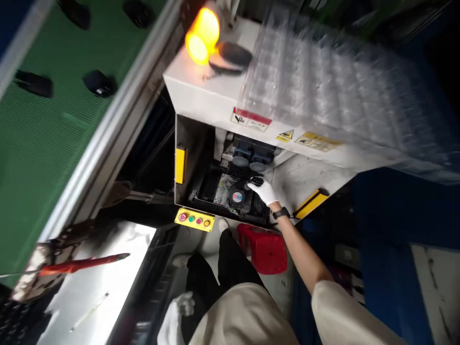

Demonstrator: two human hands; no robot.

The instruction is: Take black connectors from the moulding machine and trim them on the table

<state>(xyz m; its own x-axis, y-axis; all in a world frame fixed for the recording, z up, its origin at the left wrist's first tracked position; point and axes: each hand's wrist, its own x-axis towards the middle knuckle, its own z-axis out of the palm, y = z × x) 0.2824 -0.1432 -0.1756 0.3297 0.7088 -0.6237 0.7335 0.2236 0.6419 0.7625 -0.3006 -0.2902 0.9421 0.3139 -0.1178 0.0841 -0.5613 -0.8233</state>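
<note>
My right hand [265,191], in a white glove, reaches into the opening of a white machine. Its fingers are closed on a small black part [257,181], whose exact kind I cannot make out. Just left of the hand sits a black fixture with a round label [237,197]. Two pale round discs, the nearer being a disc [258,166] above my fingers, hang under dark units. Low in the view, my left hand [175,318], also gloved in white, hangs beside my leg with its fingers loosely curled; no object shows in it.
Clear plastic trays [323,81] are stacked on the machine top [212,96], near a glowing orange lamp [203,36]. A green conveyor [72,124] carries several black parts. A yellow button panel [194,219] is below the opening. A red stool [268,251] stands by my legs.
</note>
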